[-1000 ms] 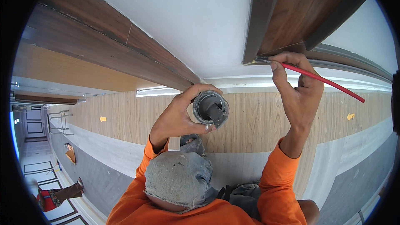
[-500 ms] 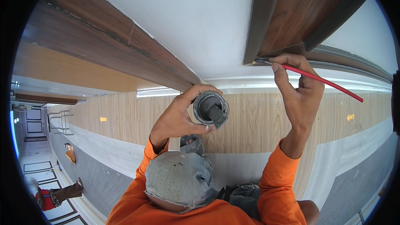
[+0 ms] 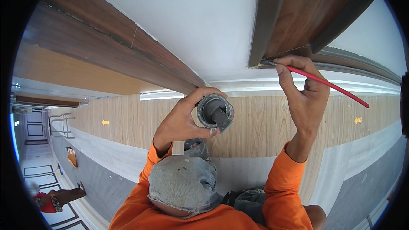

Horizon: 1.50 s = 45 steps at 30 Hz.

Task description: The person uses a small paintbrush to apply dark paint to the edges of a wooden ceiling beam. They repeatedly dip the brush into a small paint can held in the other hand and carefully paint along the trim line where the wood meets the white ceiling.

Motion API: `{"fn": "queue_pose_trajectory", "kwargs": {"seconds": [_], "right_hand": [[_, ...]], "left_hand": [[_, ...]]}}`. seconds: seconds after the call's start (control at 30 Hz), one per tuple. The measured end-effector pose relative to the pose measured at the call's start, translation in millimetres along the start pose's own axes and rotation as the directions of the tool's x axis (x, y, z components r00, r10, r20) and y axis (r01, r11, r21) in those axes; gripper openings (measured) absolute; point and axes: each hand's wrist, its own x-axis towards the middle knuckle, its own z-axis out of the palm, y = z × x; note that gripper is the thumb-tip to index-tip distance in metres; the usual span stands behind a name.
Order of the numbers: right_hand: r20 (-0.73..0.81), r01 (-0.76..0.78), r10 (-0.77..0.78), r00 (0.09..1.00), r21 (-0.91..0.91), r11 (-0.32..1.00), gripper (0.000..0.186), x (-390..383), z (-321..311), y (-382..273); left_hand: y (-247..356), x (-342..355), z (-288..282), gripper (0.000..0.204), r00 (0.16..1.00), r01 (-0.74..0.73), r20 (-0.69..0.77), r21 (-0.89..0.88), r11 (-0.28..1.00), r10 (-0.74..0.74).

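My left hand [image 3: 179, 119] grips a round container [image 3: 206, 108] of dark grey paste, with a flat grey blade [image 3: 223, 119] standing in it over the near rim. My right hand [image 3: 300, 98] pinches a thin red-handled tool [image 3: 341, 89], apparently a brush. Its grey-smeared tip touches the lower corner of the dark wooden frame [image 3: 266, 17], where the frame meets the white wall [image 3: 187, 21]. The exact end of the tip is too small to make out.
Brown trim [image 3: 106, 38] runs along the upper left. Below are pale plank flooring [image 3: 247, 119], a grey-covered head [image 3: 181, 187] with orange shoulders, and a grey sandal [image 3: 196, 147]. Far left are a metal stand [image 3: 61, 125] and another person [image 3: 53, 200] in red.
The red handle's free end has dipped slightly down and to the left, while its tip stays at the frame corner. The other person's posture has shifted a little.
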Motion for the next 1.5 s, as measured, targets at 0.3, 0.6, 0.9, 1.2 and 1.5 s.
{"fn": "queue_pose_trajectory", "kwargs": {"seconds": [0.3, 0.6, 0.9, 1.2, 1.5], "right_hand": [[0.008, -0.035, 0.035, 0.999, 0.056, 0.998, 0.014, -0.8, -3.4, -3.4], [0.031, 0.034, -0.034, 0.999, 0.018, 0.999, 0.014, -0.7, -4.4, 3.9], [0.024, 0.038, -0.039, 0.999, 0.014, 0.999, 0.012, 1.1, -4.3, 1.3], [0.039, -0.005, 0.005, 0.999, -0.007, 1.000, 0.012, 2.0, -5.3, -1.8], [0.033, -0.008, 0.007, 0.999, 0.028, 1.000, 0.012, 2.1, -5.6, -0.8]], "left_hand": [[-0.8, -0.1, -0.1, 0.084, 1.000, 0.004, 0.004, 0.000, 1.000, -0.004], [2.4, 0.5, 0.7, 0.083, 1.000, -0.002, -0.002, -0.011, 1.000, 0.002], [4.4, 1.1, 1.0, 0.083, 1.000, 0.005, 0.000, -0.004, 1.000, -0.005], [3.2, 1.0, 0.9, 0.083, 1.000, -0.009, 0.000, 0.005, 1.000, 0.009], [1.8, 1.6, 0.4, 0.086, 1.000, -0.010, 0.003, 0.010, 1.000, 0.010]]}}
